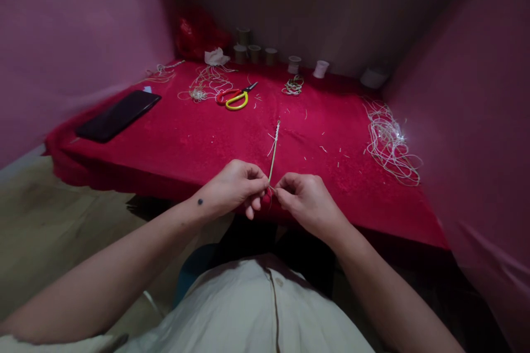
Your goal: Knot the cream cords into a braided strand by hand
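My left hand [234, 187] and my right hand [304, 198] meet at the near edge of the red cloth [182, 143], fingers pinched together. Both grip the near end of a thin pale knotted cord [274, 149] that stretches taut away from me across the cloth. The cord's far end lies on the cloth near the middle. Short loose strands branch off it partway along. What lies between the fingertips themselves is hidden.
Red- and yellow-handled scissors [236, 98] lie at the back centre beside tangled thread [205, 85]. A dark phone [118, 115] rests at the left. A pile of pale cords [389, 143] sits at the right. Several spools [254, 53] line the far edge. Pink walls close both sides.
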The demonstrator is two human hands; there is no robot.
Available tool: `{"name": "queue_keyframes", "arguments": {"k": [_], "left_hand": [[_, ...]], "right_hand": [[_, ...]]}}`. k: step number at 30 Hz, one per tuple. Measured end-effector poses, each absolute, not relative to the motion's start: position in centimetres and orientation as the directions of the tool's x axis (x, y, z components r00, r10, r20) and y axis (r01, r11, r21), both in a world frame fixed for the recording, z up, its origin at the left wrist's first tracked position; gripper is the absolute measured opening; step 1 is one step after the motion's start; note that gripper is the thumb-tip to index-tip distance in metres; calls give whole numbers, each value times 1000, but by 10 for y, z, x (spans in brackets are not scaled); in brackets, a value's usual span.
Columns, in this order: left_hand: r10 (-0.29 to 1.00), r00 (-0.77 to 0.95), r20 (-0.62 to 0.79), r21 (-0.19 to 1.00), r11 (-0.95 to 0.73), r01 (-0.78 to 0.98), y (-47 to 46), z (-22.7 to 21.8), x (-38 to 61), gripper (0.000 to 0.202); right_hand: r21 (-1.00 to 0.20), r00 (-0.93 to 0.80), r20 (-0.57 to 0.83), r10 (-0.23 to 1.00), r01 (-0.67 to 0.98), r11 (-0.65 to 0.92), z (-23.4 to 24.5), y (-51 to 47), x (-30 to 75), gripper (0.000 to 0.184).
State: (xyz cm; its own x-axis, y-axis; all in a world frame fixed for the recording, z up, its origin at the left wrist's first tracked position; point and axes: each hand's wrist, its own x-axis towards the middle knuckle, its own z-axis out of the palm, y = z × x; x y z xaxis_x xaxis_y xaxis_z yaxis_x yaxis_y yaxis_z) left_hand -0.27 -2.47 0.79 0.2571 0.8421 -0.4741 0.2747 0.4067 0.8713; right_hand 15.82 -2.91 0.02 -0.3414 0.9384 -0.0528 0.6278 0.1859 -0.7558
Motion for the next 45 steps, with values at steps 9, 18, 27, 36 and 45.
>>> {"name": "queue_keyframes", "arguments": {"k": [9,18,27,36,45], "left_hand": [[812,345,-471,879,467,99,-27,5,0,18],[859,324,-397,891,446,-90,-32,-2,0,13],[825,406,-394,886,458,-71,-29,-5,-4,13],[810,425,-405,885,465,-42,-24,-1,-10,14],[819,411,-400,894,447,-21,-25,-3,-9,14]], "right_hand": [[-829,-309,30,951,524,197,-24,-72,151,18],[-905,-552,-95,829,395,159,-5,-72,171,15],[-896,-419,-401,814,-7,-445,8,-33,152,7],[-882,-496,-456,739,140,-450,7,-24,145,15],[-864,-325,-454,830,387,-321,6,-25,149,15]]}}
